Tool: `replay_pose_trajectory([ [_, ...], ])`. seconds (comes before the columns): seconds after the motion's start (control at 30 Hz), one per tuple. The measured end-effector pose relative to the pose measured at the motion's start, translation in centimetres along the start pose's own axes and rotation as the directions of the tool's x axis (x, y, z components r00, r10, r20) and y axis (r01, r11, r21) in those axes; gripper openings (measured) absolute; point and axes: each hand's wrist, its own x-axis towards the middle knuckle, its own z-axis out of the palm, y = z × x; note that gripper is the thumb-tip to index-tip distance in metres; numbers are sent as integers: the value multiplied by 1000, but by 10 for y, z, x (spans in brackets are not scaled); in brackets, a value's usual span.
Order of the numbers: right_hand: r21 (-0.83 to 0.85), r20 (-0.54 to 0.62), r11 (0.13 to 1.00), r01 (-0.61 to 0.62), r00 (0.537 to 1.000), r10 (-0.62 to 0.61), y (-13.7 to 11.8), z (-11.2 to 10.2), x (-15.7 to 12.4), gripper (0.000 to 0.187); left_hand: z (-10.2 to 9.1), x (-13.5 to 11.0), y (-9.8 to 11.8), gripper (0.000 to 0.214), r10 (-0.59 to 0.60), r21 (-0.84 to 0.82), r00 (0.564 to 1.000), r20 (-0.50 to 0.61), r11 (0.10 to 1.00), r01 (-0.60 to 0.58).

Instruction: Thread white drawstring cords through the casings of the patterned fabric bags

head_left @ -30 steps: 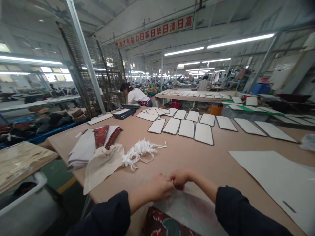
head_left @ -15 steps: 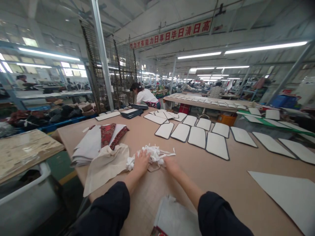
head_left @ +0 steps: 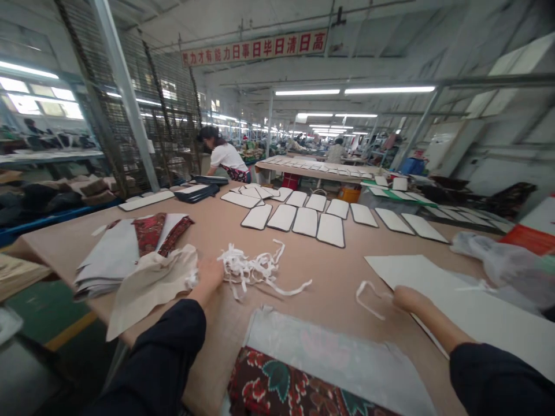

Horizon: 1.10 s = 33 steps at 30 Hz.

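Observation:
A tangled pile of white fabric strips (head_left: 249, 264) lies on the brown-covered table. My left hand (head_left: 210, 278) is at the pile's left edge, its fingers curled and blurred; white strip ends show on both sides of it. Out to the right, my right hand (head_left: 410, 299) is closed, and a single looped white strip (head_left: 366, 300) trails from its fingers. Close in front of me lies a folded pale cloth (head_left: 321, 338) with a dark red floral print (head_left: 281, 381). A beige cloth (head_left: 151, 283) lies left of my left hand.
Pale fabric pieces with red print (head_left: 108, 248) are stacked on the left. Dark-edged white panels (head_left: 306, 221) lie in rows farther back. A large white sheet (head_left: 459, 306) and a clear plastic bag (head_left: 494, 257) are on the right. A person (head_left: 225, 156) leans over the table's far side.
My right hand has moved from the pile far to the right, drawing a strip along. My left hand has shifted to the pile's left edge, and the pile is looser. The view has turned right.

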Motion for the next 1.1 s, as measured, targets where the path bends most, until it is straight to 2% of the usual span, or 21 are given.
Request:
replay_pose_trajectory([
  [0.07,173,167,985,-3,986,-26,0,-4,-24,11,-10,4,13,28,29,-3,1000,-7,1000,-29],
  [0.1,264,189,965,6,980,-57,-6,-5,-37,11,-16,5,22,28,46,-2,999,-14,999,-46],
  [0.17,671,228,741,24,944,-238,-24,-6,-63,12,-32,5,46,31,86,-18,994,-62,996,-87],
  [0.2,777,219,629,16,930,-294,-33,-6,-76,12,-42,2,61,34,115,-43,990,-85,992,-119],
  [0.23,842,202,539,17,917,-344,-43,-6,-89,12,-53,-4,79,37,160,-101,979,-125,980,-173],
  [0.3,887,185,460,41,882,-434,-60,-7,-113,13,-76,-26,117,37,340,-333,937,-84,876,-348],
  [0.33,888,182,456,67,857,-481,-68,-8,-124,13,-87,-40,137,38,481,-488,875,-56,751,-444],
  [0.37,881,184,462,99,829,-529,-76,-10,-135,14,-97,-56,158,41,616,-638,786,-53,585,-501],
  [0.43,862,190,479,167,770,-610,-89,-16,-155,16,-110,-86,194,49,788,-840,613,-51,298,-453],
  [0.47,852,187,484,198,749,-636,-93,-20,-162,17,-113,-98,208,49,840,-900,541,-35,208,-382],
  [0.5,842,179,490,226,741,-647,-96,-23,-168,18,-114,-108,218,44,885,-938,466,4,164,-305],
  [0.53,828,168,504,247,747,-643,-96,-25,-171,18,-113,-114,224,39,911,-959,408,54,161,-234],
  [0.57,809,157,526,262,767,-623,-93,-26,-173,18,-110,-116,226,35,920,-969,379,102,178,-171],
  [0.6,785,149,559,268,794,-590,-86,-24,-172,18,-107,-116,223,34,915,-972,376,146,204,-120],
  [0.63,758,144,598,262,826,-545,-76,-21,-169,18,-102,-113,216,34,899,-970,398,182,231,-78],
  [0.73,698,160,693,180,904,-396,-33,0,-155,19,-88,-97,178,34,816,-959,521,251,283,17],
  [0.8,681,193,724,113,925,-326,-2,20,-146,19,-78,-89,149,33,759,-947,581,293,316,64],
  [0.87,641,226,764,66,936,-271,20,42,-141,17,-67,-88,125,34,704,-926,617,351,357,120],
  [0.93,584,244,811,29,947,-209,31,61,-139,15,-54,-93,111,35,627,-885,643,441,424,193],
  [1.0,508,233,861,25,958,-166,33,75,-138,15,-39,-99,107,33,508,-826,684,523,502,259],
  [1.1,379,143,917,121,972,-187,31,86,-136,18,-18,-107,110,23,306,-744,792,528,617,258],
])
